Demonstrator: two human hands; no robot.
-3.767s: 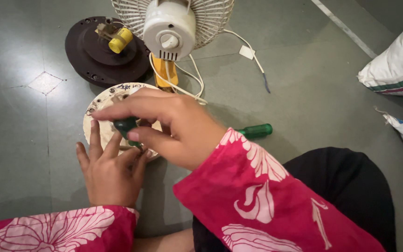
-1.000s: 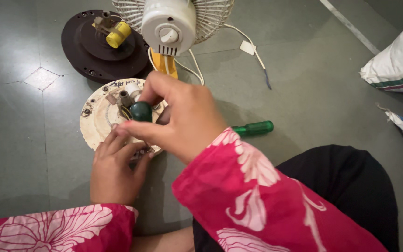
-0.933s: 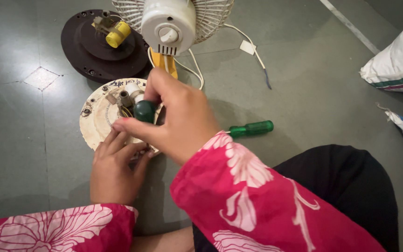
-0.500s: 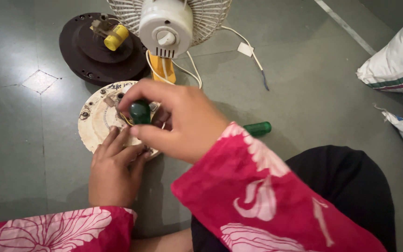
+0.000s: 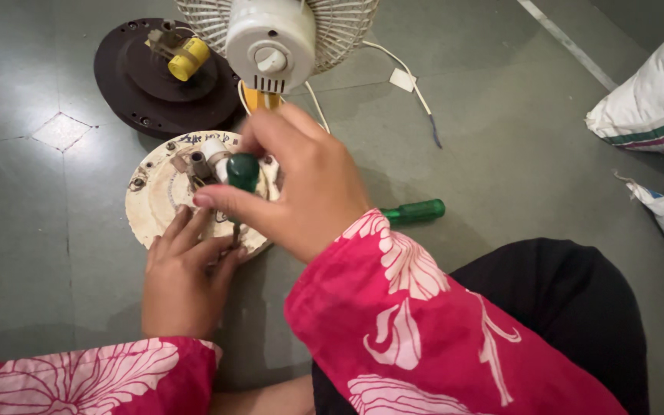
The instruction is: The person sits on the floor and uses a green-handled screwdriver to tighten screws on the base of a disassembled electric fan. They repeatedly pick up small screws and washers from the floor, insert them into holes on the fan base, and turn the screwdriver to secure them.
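Note:
My right hand (image 5: 301,188) grips a green-handled screwdriver (image 5: 243,170) held upright, its tip down on a round cream-coloured fan base plate (image 5: 155,196) lying on the floor. My left hand (image 5: 186,273) rests flat on the near edge of that plate, fingers spread. Small metal parts and a white cylinder (image 5: 213,150) sit on top of the plate beside the screwdriver.
A white table fan (image 5: 274,34) with a wire grille lies behind the plate, its white cord (image 5: 409,81) trailing right. A dark round base (image 5: 147,84) with a yellow part (image 5: 182,58) is at the upper left. A second green screwdriver (image 5: 416,211) lies on the floor. White sacks (image 5: 651,115) are at right.
My right hand has kept hold of the green screwdriver over the plate, turning and shifting slightly with its fingers changing grip. My left hand has stayed on the plate's edge.

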